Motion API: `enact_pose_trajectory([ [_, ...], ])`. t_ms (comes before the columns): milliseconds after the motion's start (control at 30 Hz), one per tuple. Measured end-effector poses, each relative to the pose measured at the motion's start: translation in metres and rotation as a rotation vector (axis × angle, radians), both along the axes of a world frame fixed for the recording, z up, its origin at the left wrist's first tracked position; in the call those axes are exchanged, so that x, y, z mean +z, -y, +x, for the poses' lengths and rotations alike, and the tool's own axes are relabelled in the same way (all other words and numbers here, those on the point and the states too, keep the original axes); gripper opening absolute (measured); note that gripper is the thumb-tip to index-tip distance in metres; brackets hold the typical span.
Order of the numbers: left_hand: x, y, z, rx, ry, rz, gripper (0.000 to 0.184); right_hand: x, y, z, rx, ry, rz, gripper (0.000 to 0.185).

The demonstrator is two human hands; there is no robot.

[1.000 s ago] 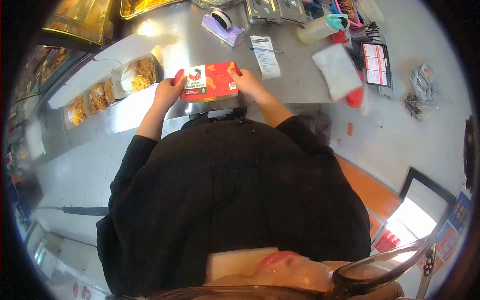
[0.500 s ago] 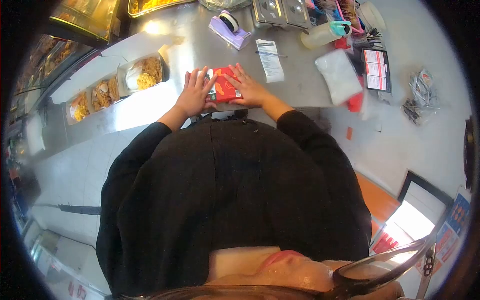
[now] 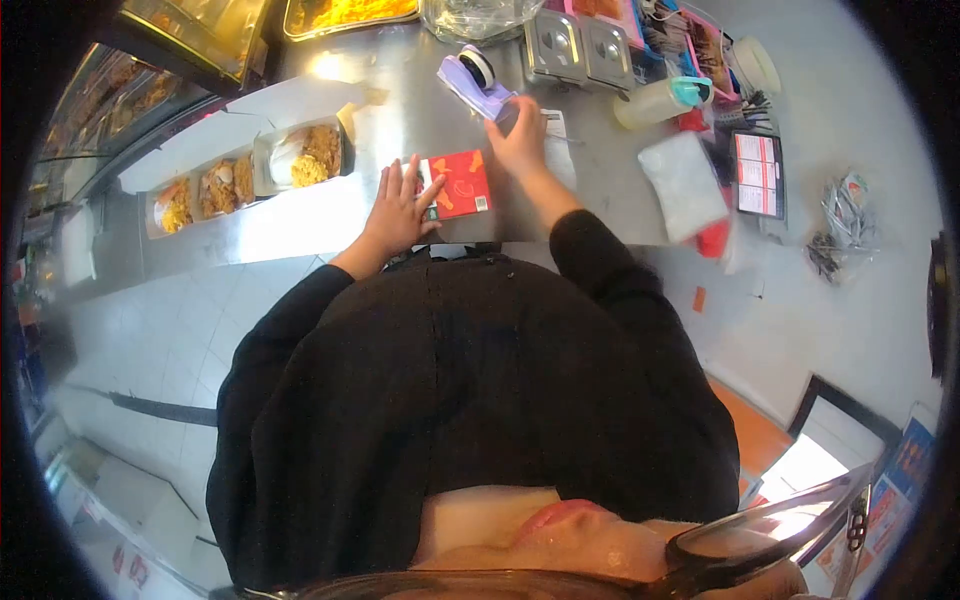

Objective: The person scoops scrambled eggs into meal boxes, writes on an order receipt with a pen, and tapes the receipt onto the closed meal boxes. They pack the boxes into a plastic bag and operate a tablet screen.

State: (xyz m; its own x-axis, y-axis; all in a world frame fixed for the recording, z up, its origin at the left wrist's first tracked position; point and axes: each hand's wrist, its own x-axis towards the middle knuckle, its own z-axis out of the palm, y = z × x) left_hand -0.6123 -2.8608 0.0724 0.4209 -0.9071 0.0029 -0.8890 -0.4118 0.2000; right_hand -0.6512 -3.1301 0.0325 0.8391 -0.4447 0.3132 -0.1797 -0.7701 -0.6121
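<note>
A closed red cardboard box (image 3: 461, 185) with a printed pattern and a white patch lies on the metal counter close to my body. My left hand (image 3: 398, 213) rests flat over the box's left end, fingers spread. Just beyond the box stands a lilac tape dispenser (image 3: 470, 85) carrying a roll of tape (image 3: 477, 68). My right hand (image 3: 520, 145) is at the dispenser's near right end, thumb and fingers curled around it. Whether a strip of tape is between the fingertips is too small to tell. A printed paper slip (image 3: 558, 150) lies partly behind my right hand.
Open white boxes of fried food (image 3: 225, 187) stand on the left. A tray of yellow food (image 3: 350, 12), lidded metal containers (image 3: 578, 50) and a bottle with a turquoise top (image 3: 655, 103) line the back. A white plastic-wrapped pack (image 3: 684, 188) lies right.
My right hand has left the box's right side and moved forward and right to the tape dispenser. My left hand stays on the box. The camera view has shifted slightly.
</note>
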Motion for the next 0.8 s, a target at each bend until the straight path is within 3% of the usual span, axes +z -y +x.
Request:
enact_pose_trajectory([
  [167, 0.000, -0.015, -0.016, 0.328, 0.034, 0.153, 0.085, -0.015, 0.020, 0.057, -0.238, -0.140, 0.120, 0.056],
  [267, -0.004, -0.027, -0.010, 0.356, -0.011, 0.059, 0.082, -0.001, 0.045, 0.081, -0.157, -0.543, 0.548, 0.053],
  [300, -0.007, -0.029, -0.008, 0.355, -0.015, 0.021, 0.081, 0.018, 0.046, 0.083, -0.205, -0.612, 0.846, 0.041],
  [400, -0.008, -0.031, -0.010, 0.371, -0.051, -0.018, 0.078, 0.001, 0.085, 0.073, 0.102, -0.519, 1.276, 0.033],
  [467, -0.008, -0.032, -0.007, 0.369, -0.075, -0.036, 0.078, -0.012, 0.080, 0.039, 0.133, -0.132, 1.309, 0.026],
  [500, -0.009, -0.034, -0.006, 0.362, -0.086, -0.052, 0.079, -0.023, 0.075, 0.025, 0.155, 0.062, 1.311, 0.023],
  [567, -0.012, -0.034, -0.005, 0.368, -0.093, -0.066, 0.080, -0.073, 0.072, 0.002, 0.092, 0.067, 0.626, 0.027],
  [633, -0.007, -0.032, -0.005, 0.380, -0.107, -0.077, 0.080, -0.086, 0.061, -0.003, -0.044, 0.058, 0.242, 0.023],
  [700, -0.003, -0.030, -0.006, 0.376, -0.107, -0.076, 0.079, -0.065, 0.042, 0.013, -0.255, 0.052, 0.135, 0.022],
  [800, 0.001, -0.023, -0.004, 0.400, -0.127, -0.059, 0.077, -0.056, 0.050, 0.023, -0.643, 0.087, 1.138, 0.020],
])
